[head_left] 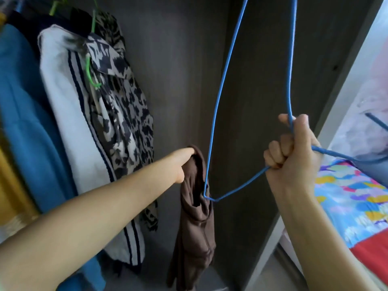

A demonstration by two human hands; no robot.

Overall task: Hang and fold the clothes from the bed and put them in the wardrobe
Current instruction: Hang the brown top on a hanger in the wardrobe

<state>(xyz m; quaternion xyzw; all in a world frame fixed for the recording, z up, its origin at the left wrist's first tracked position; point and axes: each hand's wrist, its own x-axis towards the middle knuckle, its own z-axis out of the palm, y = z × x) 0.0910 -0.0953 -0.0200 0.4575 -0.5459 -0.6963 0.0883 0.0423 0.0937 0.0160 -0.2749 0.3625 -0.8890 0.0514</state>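
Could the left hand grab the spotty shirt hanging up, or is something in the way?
Probably not right now. The left hand is full: it is gripping the brown garment. The spotty shirt hangs just beside that arm with nothing between them, so once it lets go the way looks free.

Two bare forearms with no sleeves in view, left hand (182, 162) without rings, right hand (294, 152) unadorned, short plain nails on its fingers (277, 152), no wristwear

Head view, close, into wardrobe (178, 70)
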